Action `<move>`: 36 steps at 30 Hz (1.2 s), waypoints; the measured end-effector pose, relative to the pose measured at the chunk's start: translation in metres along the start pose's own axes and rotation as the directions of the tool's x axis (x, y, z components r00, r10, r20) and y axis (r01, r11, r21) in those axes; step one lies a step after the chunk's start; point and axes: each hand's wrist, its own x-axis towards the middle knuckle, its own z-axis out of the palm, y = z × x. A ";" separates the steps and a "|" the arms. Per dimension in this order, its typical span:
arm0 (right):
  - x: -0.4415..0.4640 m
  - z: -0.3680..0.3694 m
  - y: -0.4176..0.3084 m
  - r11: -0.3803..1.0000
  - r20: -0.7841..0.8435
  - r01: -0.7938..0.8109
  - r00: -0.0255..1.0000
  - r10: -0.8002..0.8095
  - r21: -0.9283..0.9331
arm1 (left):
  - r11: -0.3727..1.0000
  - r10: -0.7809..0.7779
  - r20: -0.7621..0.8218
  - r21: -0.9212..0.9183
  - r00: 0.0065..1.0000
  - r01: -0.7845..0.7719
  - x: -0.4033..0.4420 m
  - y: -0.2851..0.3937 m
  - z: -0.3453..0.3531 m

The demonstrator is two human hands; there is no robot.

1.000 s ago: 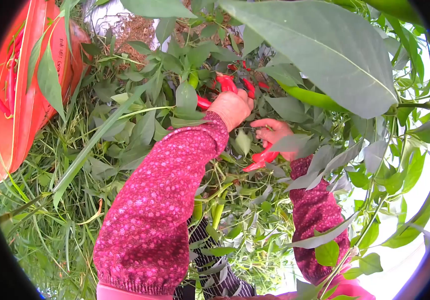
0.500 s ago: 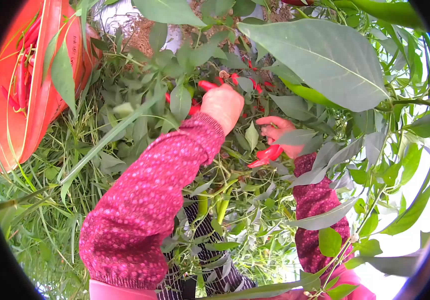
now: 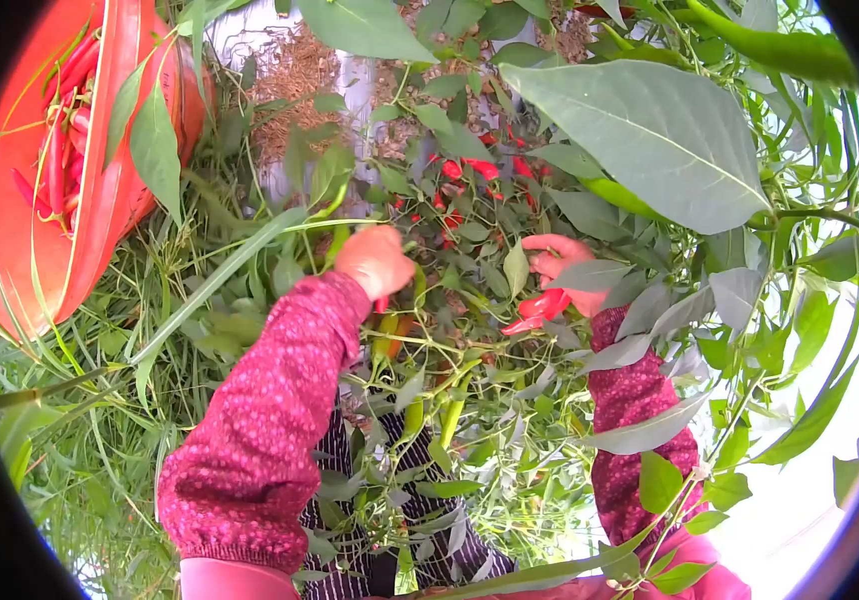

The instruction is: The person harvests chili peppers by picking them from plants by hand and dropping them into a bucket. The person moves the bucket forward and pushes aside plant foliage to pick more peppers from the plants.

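My left hand (image 3: 377, 262) is closed among the stems, and the tip of a red chili pepper (image 3: 382, 303) pokes out beneath it. Its fingertips are mostly hidden. To the right, my right hand (image 3: 562, 268) is curled around several red chili peppers (image 3: 538, 312), their ends pointing down and left; a leaf covers part of this hand. More red chilies (image 3: 485, 168) show among the leaves above and between my hands. Below my left hand hangs an orange-green chili (image 3: 387, 340), with green chilies (image 3: 453, 410) lower down.
A red container (image 3: 10, 240) with picked red chilies (image 3: 56, 165) in it stands at the upper left, beside tall grass. A large leaf (image 3: 665, 140) and a green chili (image 3: 780, 45) hang close to the camera at upper right. Striped trousers show below the plants.
My left hand has moved left and down, away from the red chili cluster, which now shows more fully. My right hand stays almost in place with its chilies.
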 end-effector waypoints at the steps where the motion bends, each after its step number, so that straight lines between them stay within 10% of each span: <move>1: 0.001 -0.001 0.002 0.996 -0.015 -0.055 0.998 0.056 0.066 | 0.994 -0.051 -0.014 -0.101 0.999 0.049 0.007 -0.012 0.005; 8: -0.003 -0.002 -0.005 0.986 -0.082 -0.112 0.989 0.123 0.124 | 0.813 -0.381 0.155 -0.415 0.912 0.410 0.043 -0.033 -0.010; 12: -0.007 0.002 -0.008 0.997 -0.182 -0.076 0.980 0.080 0.027 | 0.962 -0.252 -0.371 -0.195 0.894 0.190 0.054 -0.036 0.015; 15: -0.009 0.003 -0.012 0.988 -0.169 -0.119 0.976 0.134 0.101 | 0.993 -0.041 -0.079 -0.109 0.996 0.032 0.041 -0.016 0.008; 16: -0.008 0.003 -0.011 0.987 -0.161 -0.122 0.977 0.137 0.101 | 0.940 -0.093 0.279 -0.291 0.956 0.177 0.030 -0.011 0.008; 18: -0.006 0.001 -0.010 0.980 -0.103 -0.126 0.984 0.143 0.154 | 0.984 0.056 0.187 0.158 0.981 -0.086 0.024 -0.011 0.038; 21: -0.005 -0.002 -0.004 0.979 -0.023 -0.029 0.999 0.034 0.204 | 0.961 -0.004 0.228 0.269 0.974 -0.059 0.042 -0.023 0.063; 29: -0.004 0.000 -0.009 0.979 -0.061 -0.163 0.983 0.172 0.123 | 0.983 -0.151 -0.163 -0.125 0.975 0.132 0.048 -0.030 0.044; 36: -0.002 -0.002 -0.002 0.986 -0.048 -0.145 0.988 0.149 0.081 | 0.999 0.035 -0.252 0.026 0.967 -0.030 0.060 -0.026 0.061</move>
